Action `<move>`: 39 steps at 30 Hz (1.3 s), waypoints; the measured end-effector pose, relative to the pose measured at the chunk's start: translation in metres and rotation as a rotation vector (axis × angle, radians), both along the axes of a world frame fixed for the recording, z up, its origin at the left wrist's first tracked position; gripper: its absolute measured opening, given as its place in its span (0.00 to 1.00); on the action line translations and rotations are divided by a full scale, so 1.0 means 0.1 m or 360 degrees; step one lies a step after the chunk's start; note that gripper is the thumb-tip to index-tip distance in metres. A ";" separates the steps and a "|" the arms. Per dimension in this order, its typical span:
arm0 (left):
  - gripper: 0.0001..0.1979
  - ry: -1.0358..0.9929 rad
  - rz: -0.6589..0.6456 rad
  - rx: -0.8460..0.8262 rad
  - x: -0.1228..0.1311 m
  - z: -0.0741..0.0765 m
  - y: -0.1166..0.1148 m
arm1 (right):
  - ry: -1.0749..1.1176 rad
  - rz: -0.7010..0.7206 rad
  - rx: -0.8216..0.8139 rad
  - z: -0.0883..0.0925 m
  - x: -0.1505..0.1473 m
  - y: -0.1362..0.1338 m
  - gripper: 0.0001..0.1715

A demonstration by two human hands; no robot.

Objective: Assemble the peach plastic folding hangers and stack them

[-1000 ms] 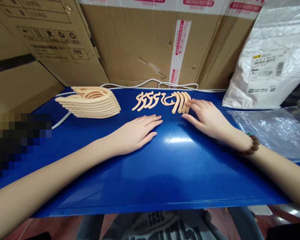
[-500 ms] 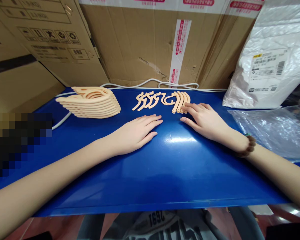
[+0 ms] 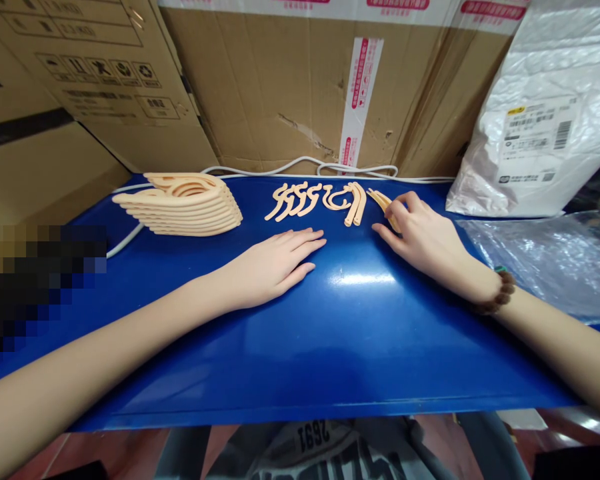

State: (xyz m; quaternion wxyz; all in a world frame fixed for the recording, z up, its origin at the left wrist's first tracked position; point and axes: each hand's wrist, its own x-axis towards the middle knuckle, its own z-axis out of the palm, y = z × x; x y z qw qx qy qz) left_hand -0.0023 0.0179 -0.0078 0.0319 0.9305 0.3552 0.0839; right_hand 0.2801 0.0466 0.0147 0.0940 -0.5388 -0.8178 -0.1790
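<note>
Head view: a small bunch of cream curved strips [image 3: 379,199] lies beneath and just left of the fingers of the right hand [image 3: 414,230], its long axis slanting from far left to near right, roughly in line with the right forearm. The index finger curls over it while the thumb sits apart at the near side; whether the grasp is closed, I cannot tell. Just left, two upright-looking curved bars [image 3: 359,203] run away from the person, then a row of hooks [image 3: 300,200]. The left hand [image 3: 273,267] rests palm down, released, on the blue counter [image 3: 280,363], farther from the bunch and nearest the hooks, with the hanger stack [image 3: 185,210] beyond its wrist.
</note>
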 end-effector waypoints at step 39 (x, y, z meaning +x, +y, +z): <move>0.17 -0.0287 -0.0014 0.0330 -0.04 0.13 -0.02 | -0.0083 0.1091 -0.0154 0.09 -0.15 -0.26 0.09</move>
